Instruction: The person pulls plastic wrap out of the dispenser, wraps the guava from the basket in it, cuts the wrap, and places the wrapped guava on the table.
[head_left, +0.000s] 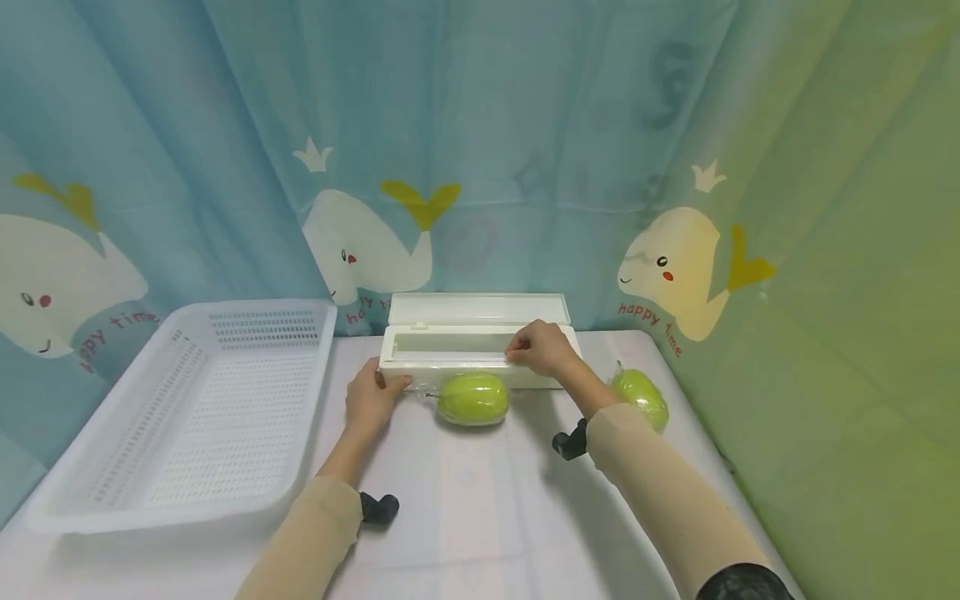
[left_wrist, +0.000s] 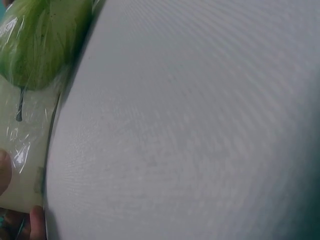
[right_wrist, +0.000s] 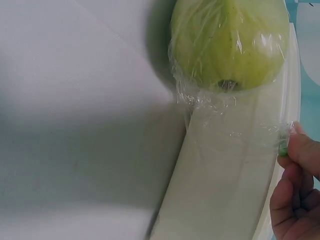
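Note:
A long white cling film dispenser (head_left: 536, 380) lies across the far side of the table, its lid (head_left: 480, 309) raised at the back. Against its front rests a green pear (head_left: 474, 402) covered in clear film (right_wrist: 235, 112), which stretches over the dispenser's front face in the right wrist view. My left hand (head_left: 371, 396) grips the dispenser's left end, thumb on the front. Towards the right end, my right hand (head_left: 543, 348) pinches a small green slide cutter (right_wrist: 283, 149) at the top edge, between thumb and forefinger.
To the left stands a large white perforated basket (head_left: 225, 417). Another film-covered green pear (head_left: 641, 396) lies on the right, partly behind my right forearm. A whale-patterned curtain (head_left: 487, 167) hangs behind the white-covered table (head_left: 465, 517).

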